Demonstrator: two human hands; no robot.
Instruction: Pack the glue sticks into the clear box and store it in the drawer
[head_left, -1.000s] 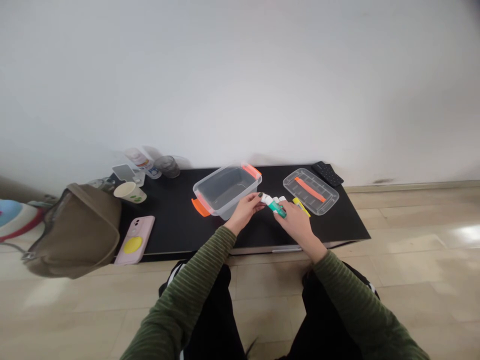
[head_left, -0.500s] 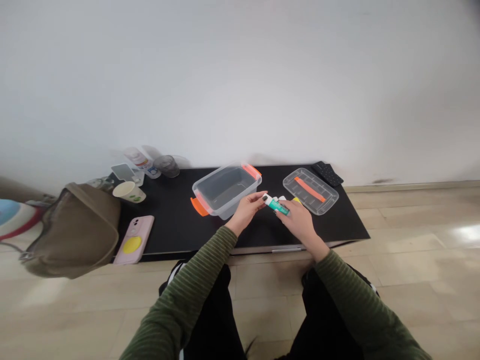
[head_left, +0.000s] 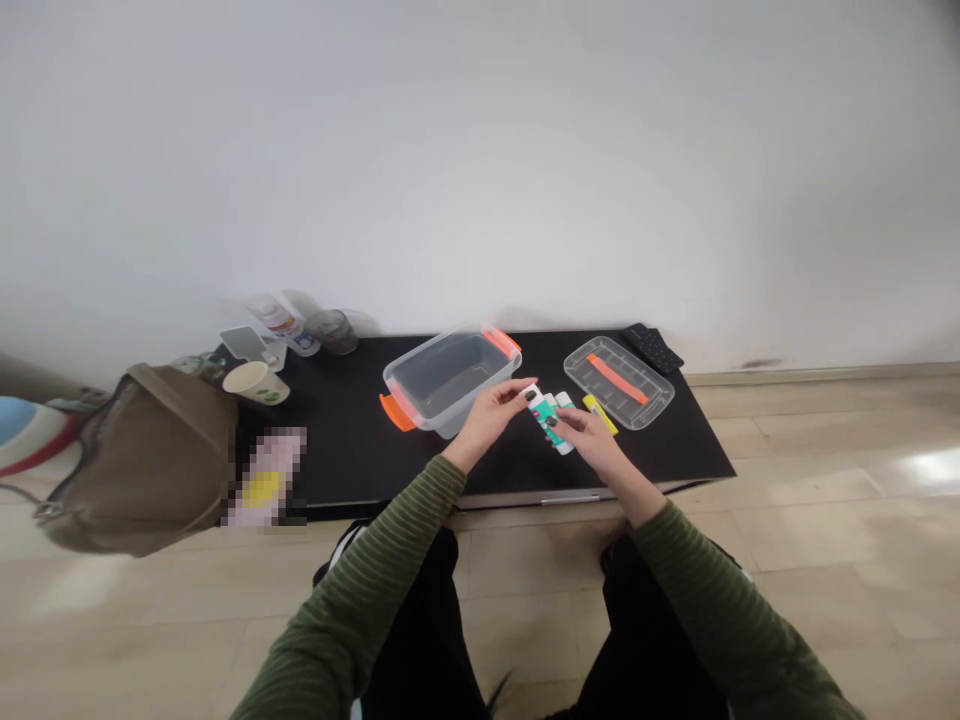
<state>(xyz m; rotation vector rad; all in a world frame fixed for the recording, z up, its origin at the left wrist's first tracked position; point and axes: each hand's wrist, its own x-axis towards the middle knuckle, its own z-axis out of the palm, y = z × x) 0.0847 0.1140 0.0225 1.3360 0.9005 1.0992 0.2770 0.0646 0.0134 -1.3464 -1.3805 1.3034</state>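
A green and white glue stick (head_left: 545, 412) is held between my two hands over the front of the black cabinet top. My left hand (head_left: 491, 415) pinches its white cap end, and my right hand (head_left: 589, 437) grips the body near the lower end. Beside it, partly hidden behind the glue stick and my right fingers, are further white-capped sticks (head_left: 563, 400). A yellow stick (head_left: 600, 412) lies to the right, against the edge of the clear lid (head_left: 651, 404) with its orange handle. Behind my left hand stands an open clear plastic box (head_left: 420, 365) with orange latches.
On the left of the black cabinet top (head_left: 345, 440) are a paper cup (head_left: 256, 384), a dark glass (head_left: 334, 332), a spray can (head_left: 285, 325) and a blurred-out pink item (head_left: 271, 460). A brown bag (head_left: 157, 460) stands left. A black keypad-like object (head_left: 656, 348) lies back right.
My right hand has shifted slightly down and right along the glue stick, which is now more upright. More of the white-capped sticks and the yellow stick shows.
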